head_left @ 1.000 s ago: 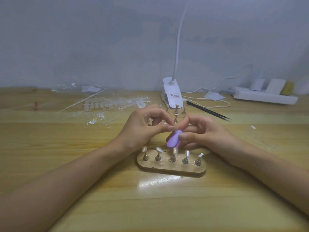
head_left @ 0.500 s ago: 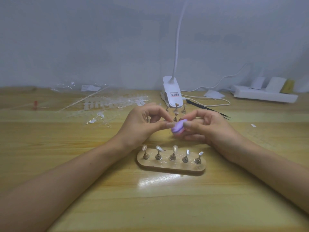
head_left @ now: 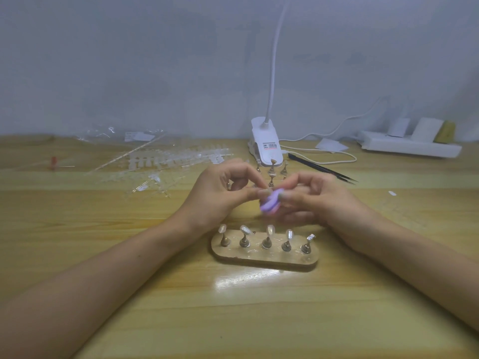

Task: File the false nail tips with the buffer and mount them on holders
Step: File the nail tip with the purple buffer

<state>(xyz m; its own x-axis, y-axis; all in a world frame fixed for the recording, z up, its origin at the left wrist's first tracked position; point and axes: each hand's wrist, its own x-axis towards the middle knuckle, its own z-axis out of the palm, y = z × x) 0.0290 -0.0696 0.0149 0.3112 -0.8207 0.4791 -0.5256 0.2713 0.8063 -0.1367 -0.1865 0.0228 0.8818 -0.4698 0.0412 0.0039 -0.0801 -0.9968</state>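
One wooden base [head_left: 264, 259] lies on the one desk [head_left: 103, 255]. It carries five metal holders [head_left: 267, 243], and each holder bears one nail tip [head_left: 270, 229], five in all. Just behind the base are two hands, the left hand [head_left: 217, 198] and the right hand [head_left: 318, 203], with one purple buffer [head_left: 270, 204] between them. Farther behind the base stand at least four loose holders [head_left: 271, 170] and one white clip lamp [head_left: 267, 149]. Behind and right of the base are one pair of black tweezers [head_left: 321, 168] and one power strip [head_left: 409, 147]. Behind and left of it are clear tip strips [head_left: 176, 159], too blurred to count, and one small red thing [head_left: 53, 161].
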